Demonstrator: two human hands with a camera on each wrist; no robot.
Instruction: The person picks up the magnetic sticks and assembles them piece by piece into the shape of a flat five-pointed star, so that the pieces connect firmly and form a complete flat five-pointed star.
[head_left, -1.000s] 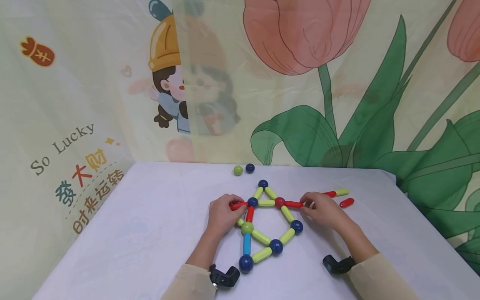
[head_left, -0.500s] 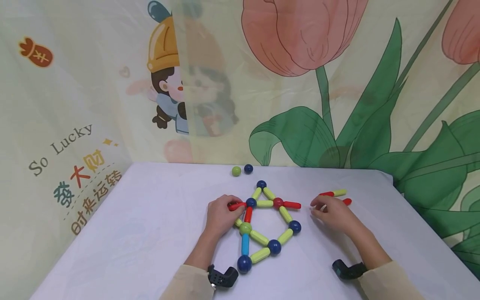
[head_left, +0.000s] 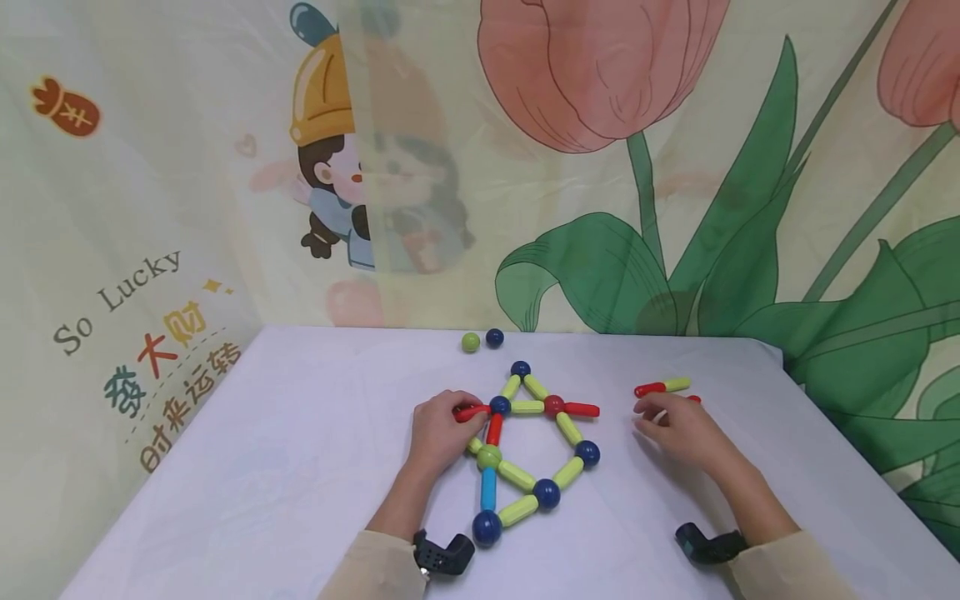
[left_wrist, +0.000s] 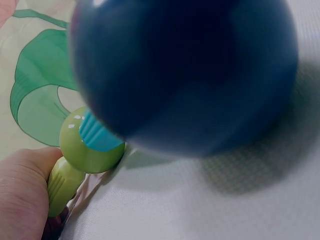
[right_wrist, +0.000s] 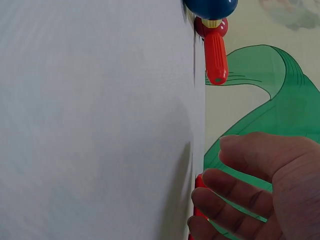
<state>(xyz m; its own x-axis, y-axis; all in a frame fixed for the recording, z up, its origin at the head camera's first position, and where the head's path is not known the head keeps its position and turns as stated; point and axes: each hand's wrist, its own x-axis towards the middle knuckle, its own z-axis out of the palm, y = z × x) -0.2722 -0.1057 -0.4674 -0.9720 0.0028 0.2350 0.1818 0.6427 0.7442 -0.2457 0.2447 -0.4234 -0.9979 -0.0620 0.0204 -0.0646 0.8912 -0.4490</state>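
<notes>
My left hand (head_left: 442,431) pinches a red magnetic rod (head_left: 468,412) that meets a dark blue ball (head_left: 499,406). That ball belongs to a flat figure of balls and rods: yellow-green rods (head_left: 567,473), a light blue rod (head_left: 489,489), a green ball (head_left: 489,457) and a red ball (head_left: 553,406). From the red ball another red rod (head_left: 582,409) sticks out to the right. A large blue ball (left_wrist: 185,75) covers much of the left wrist view. Fingers apart and holding nothing, my right hand (head_left: 688,427) hovers near a loose red rod (head_left: 649,390).
Touching the loose red rod is a yellow-green rod (head_left: 677,383). Behind my right hand, a further red rod (head_left: 695,399) is mostly hidden. Two loose balls, one green (head_left: 470,342) and one blue (head_left: 494,337), lie at the back edge of the white table (head_left: 315,467).
My right hand has let go of the red rod at the red ball and moved right toward the loose rods. My left hand keeps its pinch on the other red rod.
</notes>
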